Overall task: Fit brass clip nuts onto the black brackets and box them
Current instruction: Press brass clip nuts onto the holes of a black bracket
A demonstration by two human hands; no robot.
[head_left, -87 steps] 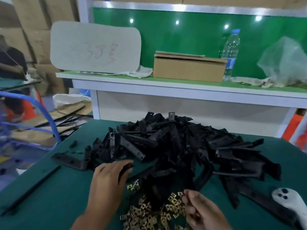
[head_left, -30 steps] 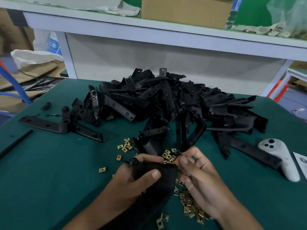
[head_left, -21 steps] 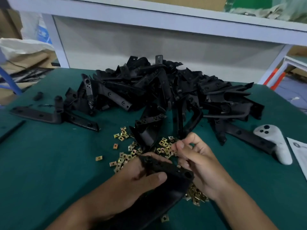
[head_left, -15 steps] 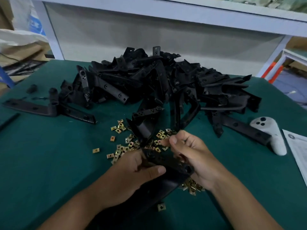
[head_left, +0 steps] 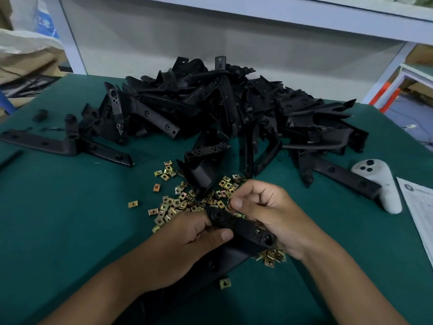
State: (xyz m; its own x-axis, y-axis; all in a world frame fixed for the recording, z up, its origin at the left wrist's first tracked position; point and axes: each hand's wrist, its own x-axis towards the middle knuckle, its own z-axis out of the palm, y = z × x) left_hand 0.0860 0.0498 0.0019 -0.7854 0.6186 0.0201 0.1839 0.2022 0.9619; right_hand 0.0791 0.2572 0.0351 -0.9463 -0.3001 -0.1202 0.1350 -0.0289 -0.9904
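My left hand grips a black bracket near the table's front, thumb across its flat face with the holes turned up. My right hand hovers at the bracket's far end with fingers curled and thumb against forefinger; any brass clip nut pinched there is too hidden to make out. Loose brass clip nuts lie scattered on the green table just beyond my hands. A big heap of black brackets fills the middle of the table.
A white handheld controller lies at the right, beside a printed sheet at the table's edge. One long bracket lies apart at the left. A white shelf frame runs behind the table.
My left hand took a bracket from the pile and drew it toward me. My right hand left the nuts and came up to the bracket's end. The view tilted down.
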